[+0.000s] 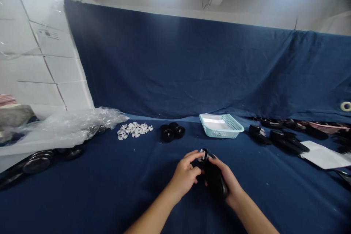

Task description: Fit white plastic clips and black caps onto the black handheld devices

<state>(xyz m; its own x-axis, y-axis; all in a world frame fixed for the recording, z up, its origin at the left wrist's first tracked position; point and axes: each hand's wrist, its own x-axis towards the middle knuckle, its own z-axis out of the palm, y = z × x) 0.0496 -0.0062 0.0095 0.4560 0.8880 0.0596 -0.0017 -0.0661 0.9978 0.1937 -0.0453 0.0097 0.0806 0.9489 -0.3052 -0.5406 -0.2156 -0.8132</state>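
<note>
My right hand (229, 179) is wrapped round a long black plastic housing (215, 179) with a rounded lower end. It is held tilted above the blue cloth, its top end away from me. At that top end is a small white plastic piece (202, 154). The index finger of my left hand (185, 174) presses on this piece, with the thumb bent just below. Fingers partly hide how the piece sits in the housing. Farther off lies a loose pile of similar white plastic pieces (134, 130). Two short black cylindrical parts (172, 131) stand beside the pile.
A light blue basket (222, 133) holding white paper stands at the back. Several black parts (285, 140) and a white sheet (326, 154) lie to the right. Clear plastic wrap (68, 128) and black round-ended parts (38, 162) are at left. A blue curtain (178, 62) hangs behind.
</note>
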